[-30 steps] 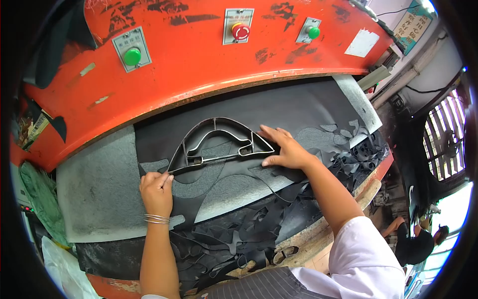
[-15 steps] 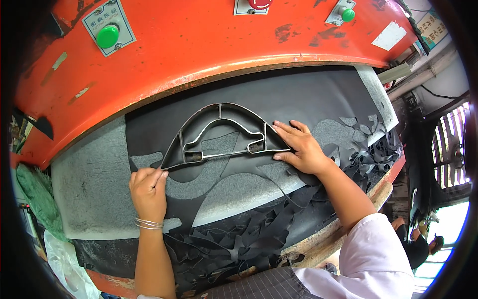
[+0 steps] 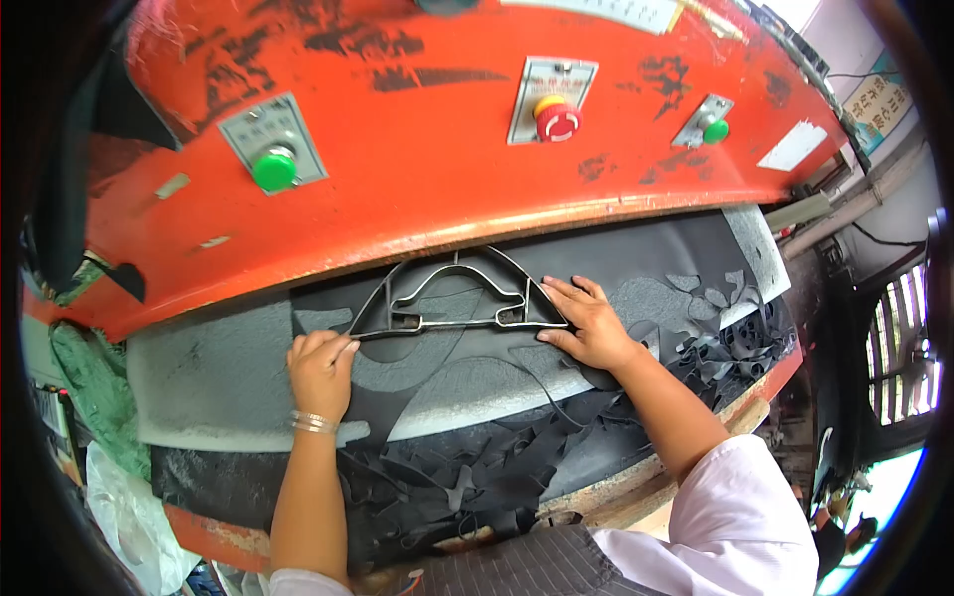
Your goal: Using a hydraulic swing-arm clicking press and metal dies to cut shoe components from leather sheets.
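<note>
An arched steel cutting die [image 3: 459, 323] with an inner curved blade and cross braces lies on a dark leather-like sheet [image 3: 656, 248]. Its top reaches the lower edge of the orange press head, which hides part of the arch's crown. My left hand [image 3: 320, 370] pinches the die's left tip between thumb and fingers; a silver bangle circles that wrist. At the opposite tip, my right hand [image 3: 599, 333] holds the corner, with fingers along the sloping side and the thumb below. Curved cut-outs in the sheet show the grey cutting board [image 3: 214, 377] underneath.
Above the die spans the orange press head [image 3: 417, 149], bearing two green buttons [image 3: 274, 171] and a red knob [image 3: 557, 121]. Dark offcuts [image 3: 467, 477] pile along the near edge and at right. A green cloth [image 3: 99, 387] and clear plastic bag [image 3: 134, 517] are at left.
My view has tilted upward, so more of the press front shows. The press edge now covers the die's crown. Both hands keep their hold on the die's tips.
</note>
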Demonstrator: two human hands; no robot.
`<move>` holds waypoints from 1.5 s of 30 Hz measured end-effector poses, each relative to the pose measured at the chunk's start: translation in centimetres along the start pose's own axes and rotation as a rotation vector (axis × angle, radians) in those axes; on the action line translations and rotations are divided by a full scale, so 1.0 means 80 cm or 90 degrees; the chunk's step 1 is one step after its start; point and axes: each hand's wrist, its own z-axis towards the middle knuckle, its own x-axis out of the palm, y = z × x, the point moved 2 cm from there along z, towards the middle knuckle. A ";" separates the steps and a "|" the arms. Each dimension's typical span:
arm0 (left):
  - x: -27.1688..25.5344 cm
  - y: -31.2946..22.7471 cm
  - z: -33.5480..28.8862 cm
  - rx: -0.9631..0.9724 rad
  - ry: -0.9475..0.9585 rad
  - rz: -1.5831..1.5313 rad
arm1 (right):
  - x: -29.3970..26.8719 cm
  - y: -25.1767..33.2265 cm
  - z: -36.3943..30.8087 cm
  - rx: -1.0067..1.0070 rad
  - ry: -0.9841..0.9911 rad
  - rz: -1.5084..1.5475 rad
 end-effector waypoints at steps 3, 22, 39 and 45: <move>0.008 0.015 0.006 -0.039 0.018 -0.020 | -0.002 0.013 0.011 0.064 -0.059 -0.012; -0.123 -0.151 -0.044 0.106 -0.078 -0.132 | -0.132 0.008 -0.066 0.127 -0.603 0.082; -0.059 -0.116 -0.234 -0.023 0.133 -0.001 | 0.027 0.159 -0.209 0.072 0.024 -0.113; -0.089 -0.105 -0.213 -0.025 0.528 -0.072 | 0.004 0.174 -0.232 0.103 0.111 -0.071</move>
